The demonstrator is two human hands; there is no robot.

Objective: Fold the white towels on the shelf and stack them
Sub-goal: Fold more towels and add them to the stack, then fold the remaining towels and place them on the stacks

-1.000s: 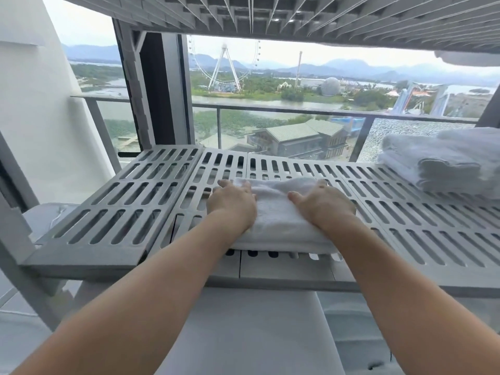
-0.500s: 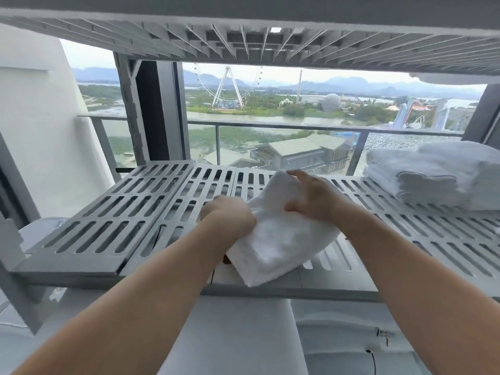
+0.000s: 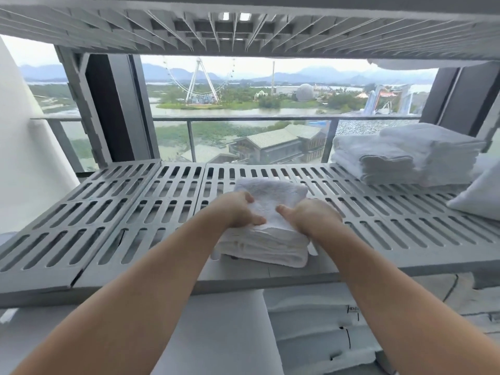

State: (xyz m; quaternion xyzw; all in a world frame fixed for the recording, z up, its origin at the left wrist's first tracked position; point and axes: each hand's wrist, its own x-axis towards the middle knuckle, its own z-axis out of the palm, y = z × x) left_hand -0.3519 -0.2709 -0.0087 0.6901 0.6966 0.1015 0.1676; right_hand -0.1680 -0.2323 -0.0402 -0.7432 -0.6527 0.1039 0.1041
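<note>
Half a second back the folded towel (image 3: 270, 190) was lifted and tilted between the hands, one corner drooping over the front edge; now it lies flat on the slatted grey shelf (image 3: 167, 277) as a thick, squared bundle. I see it at the middle of the shelf's front edge, with its layered folds facing me and its near side reaching almost to the solid front lip. From my end, my left hand (image 3: 232, 212) sits on the towel's left top, fingers curled down onto the cloth and the thumb laid across the upper layer toward the centre. My right hand (image 3: 313, 217) mirrors it on the right, thumb pointing inward on top and the other fingers wrapped over the towel's right side, where they drop out of my sight. Both hands grip the cloth, and the two thumbs lie near each other without touching. At the shelf's far right corner stands a stack of folded white towels (image 3: 400, 155), well apart from the one I hold, in two piles touching side by side. Just in front of that stack, at the right edge, the corner of a white pillow (image 3: 479, 198) pokes into view. An upper shelf (image 3: 243, 36) of the same slatted make hangs overhead. Beyond the far edge I see a glass balcony railing (image 3: 243, 119), and farther out a Ferris wheel (image 3: 201, 82) by the water.
</note>
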